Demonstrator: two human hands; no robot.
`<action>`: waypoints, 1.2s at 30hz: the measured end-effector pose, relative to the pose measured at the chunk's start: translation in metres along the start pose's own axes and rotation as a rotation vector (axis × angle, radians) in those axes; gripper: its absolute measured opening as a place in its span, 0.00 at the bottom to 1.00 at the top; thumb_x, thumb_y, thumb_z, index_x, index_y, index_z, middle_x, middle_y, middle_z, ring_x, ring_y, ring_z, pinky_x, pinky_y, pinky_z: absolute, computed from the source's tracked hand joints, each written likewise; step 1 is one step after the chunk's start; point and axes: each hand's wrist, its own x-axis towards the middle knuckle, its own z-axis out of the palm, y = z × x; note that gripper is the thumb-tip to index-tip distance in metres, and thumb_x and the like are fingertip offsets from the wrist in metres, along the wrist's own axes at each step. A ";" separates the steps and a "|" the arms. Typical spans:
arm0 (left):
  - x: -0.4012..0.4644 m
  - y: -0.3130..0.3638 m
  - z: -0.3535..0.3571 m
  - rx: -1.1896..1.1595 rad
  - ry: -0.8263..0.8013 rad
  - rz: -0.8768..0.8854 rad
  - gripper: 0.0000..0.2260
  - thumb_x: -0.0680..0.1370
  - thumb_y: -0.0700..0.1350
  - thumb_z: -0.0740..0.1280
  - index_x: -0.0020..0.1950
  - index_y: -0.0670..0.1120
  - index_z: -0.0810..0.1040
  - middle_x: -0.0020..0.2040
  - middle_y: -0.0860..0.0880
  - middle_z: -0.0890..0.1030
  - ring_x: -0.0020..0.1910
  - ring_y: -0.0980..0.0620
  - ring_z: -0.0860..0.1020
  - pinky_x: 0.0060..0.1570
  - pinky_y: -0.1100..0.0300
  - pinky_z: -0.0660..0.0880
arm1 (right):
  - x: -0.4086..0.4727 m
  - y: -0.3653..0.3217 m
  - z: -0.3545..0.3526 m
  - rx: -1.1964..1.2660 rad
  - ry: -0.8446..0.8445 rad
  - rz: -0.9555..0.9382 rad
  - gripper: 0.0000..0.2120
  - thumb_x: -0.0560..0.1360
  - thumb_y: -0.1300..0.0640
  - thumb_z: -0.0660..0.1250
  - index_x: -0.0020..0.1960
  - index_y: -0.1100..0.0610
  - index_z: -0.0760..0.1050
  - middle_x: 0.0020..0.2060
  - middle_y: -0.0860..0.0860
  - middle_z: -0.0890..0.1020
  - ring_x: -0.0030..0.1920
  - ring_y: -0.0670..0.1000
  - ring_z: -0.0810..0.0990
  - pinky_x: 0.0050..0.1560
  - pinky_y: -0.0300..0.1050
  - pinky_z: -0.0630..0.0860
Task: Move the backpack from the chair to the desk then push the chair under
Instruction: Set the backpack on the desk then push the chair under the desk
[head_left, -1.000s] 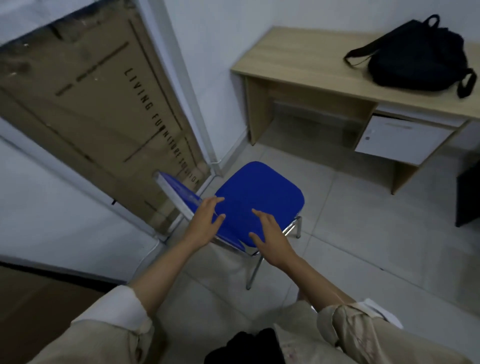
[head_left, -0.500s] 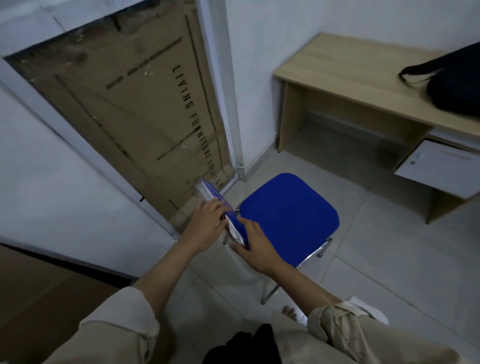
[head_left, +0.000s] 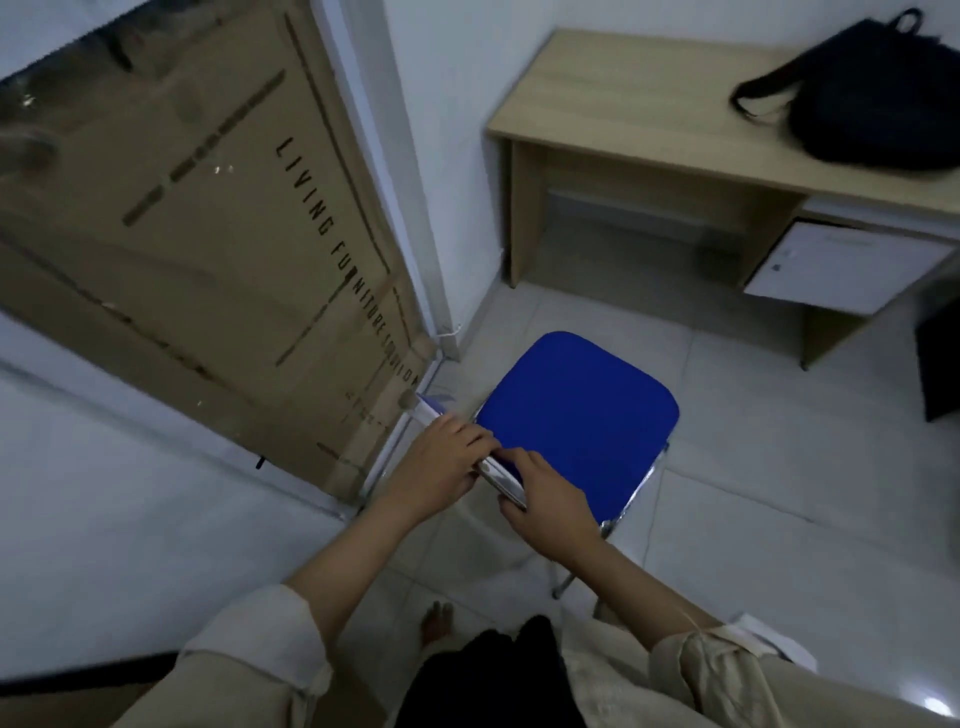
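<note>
A black backpack (head_left: 878, 98) lies on the right part of the light wooden desk (head_left: 628, 98) at the top right. The blue chair (head_left: 582, 415) with metal legs stands on the tiled floor in front of me, its seat bare and facing the desk. My left hand (head_left: 441, 467) and my right hand (head_left: 545, 493) both grip the top edge of the chair's backrest, side by side. The backrest is seen edge-on and mostly hidden by my hands.
A large cardboard box (head_left: 208, 249) printed with "LIVING FURNITURE SOLUTION" leans on the left wall, close to the chair's back. A white drawer unit (head_left: 841, 265) hangs under the desk's right side; the open knee space lies left of it. A dark object (head_left: 940, 364) stands at the right edge.
My hands went from reaching over the seat to gripping the backrest's top edge. The chair has turned so its seat faces the desk, and my view has swung back right.
</note>
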 end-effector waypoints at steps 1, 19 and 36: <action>0.005 -0.007 -0.004 -0.005 -0.046 0.043 0.17 0.72 0.41 0.67 0.61 0.48 0.76 0.57 0.48 0.80 0.56 0.47 0.76 0.60 0.53 0.70 | -0.002 -0.002 0.001 -0.031 0.020 0.027 0.24 0.73 0.46 0.63 0.68 0.44 0.63 0.56 0.47 0.77 0.49 0.50 0.78 0.37 0.44 0.71; 0.043 -0.058 -0.018 0.013 -0.299 0.418 0.19 0.75 0.62 0.62 0.58 0.51 0.74 0.51 0.50 0.80 0.46 0.49 0.80 0.43 0.52 0.78 | -0.014 -0.017 0.021 -0.363 0.431 0.292 0.18 0.70 0.38 0.66 0.52 0.48 0.77 0.38 0.47 0.85 0.33 0.50 0.82 0.32 0.44 0.78; 0.132 -0.053 -0.007 0.068 0.050 0.423 0.32 0.74 0.70 0.41 0.46 0.48 0.75 0.35 0.50 0.80 0.29 0.52 0.74 0.29 0.61 0.61 | 0.040 0.044 -0.047 -0.524 0.472 0.172 0.23 0.68 0.37 0.70 0.50 0.55 0.79 0.31 0.51 0.84 0.27 0.53 0.81 0.29 0.45 0.79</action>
